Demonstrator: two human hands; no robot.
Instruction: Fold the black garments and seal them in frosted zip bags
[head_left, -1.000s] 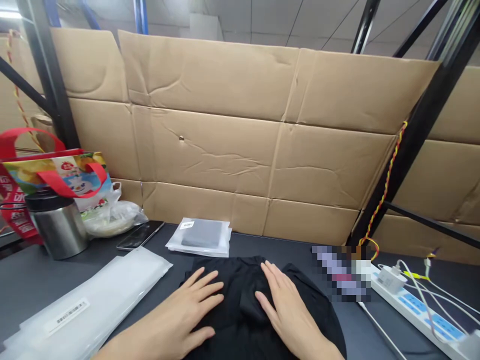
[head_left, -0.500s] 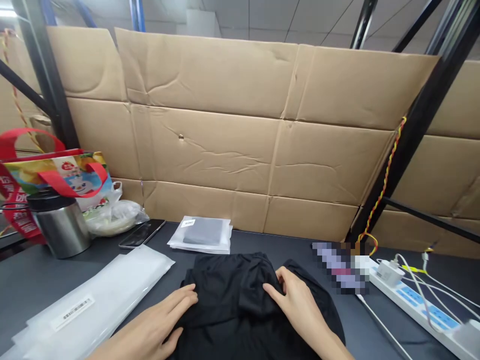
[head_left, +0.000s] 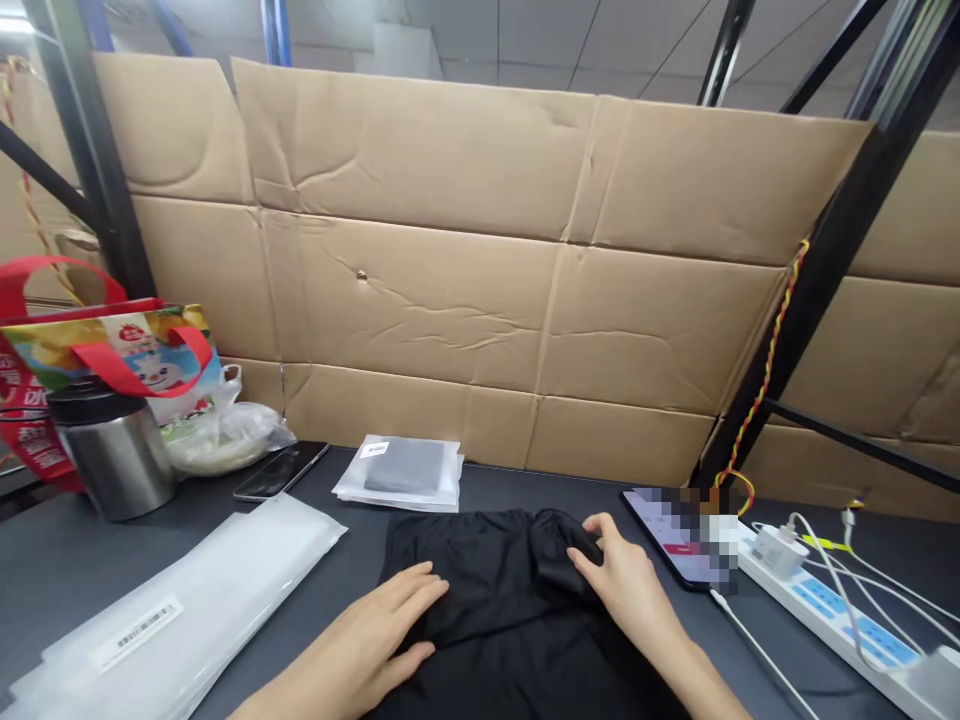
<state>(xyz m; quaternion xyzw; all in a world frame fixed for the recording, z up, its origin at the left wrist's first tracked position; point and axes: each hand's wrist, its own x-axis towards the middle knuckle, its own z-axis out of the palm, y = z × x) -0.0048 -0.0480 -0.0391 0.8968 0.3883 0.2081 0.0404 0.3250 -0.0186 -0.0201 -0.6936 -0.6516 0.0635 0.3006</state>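
Observation:
A piece of black clothing (head_left: 487, 570) lies in front of me on the dark table, its kind not clear from its folds. My left hand (head_left: 382, 620) rests on its left part with the fingers stretched out over the fabric. At the upper right corner, my right hand (head_left: 626, 570) grips a bunched fold of the black cloth between thumb and fingers. The lower part of the garment runs out of view. Left of it are frosted plastic bags (head_left: 187, 600) with a barcode label, and behind it a packed garment in a clear bag (head_left: 405, 468).
A steel flask (head_left: 116, 455), a red carry bag (head_left: 45, 450), a knotted plastic bag (head_left: 225, 435) and a dark phone (head_left: 281, 470) stand or lie at the left. To the right are a charging phone (head_left: 675, 540) and a power strip (head_left: 840, 610). Cardboard (head_left: 420, 250) walls the back.
My left hand has slid right across the cloth. My right hand has moved slightly right and up, and the loose part of the garment at the right is now folded in.

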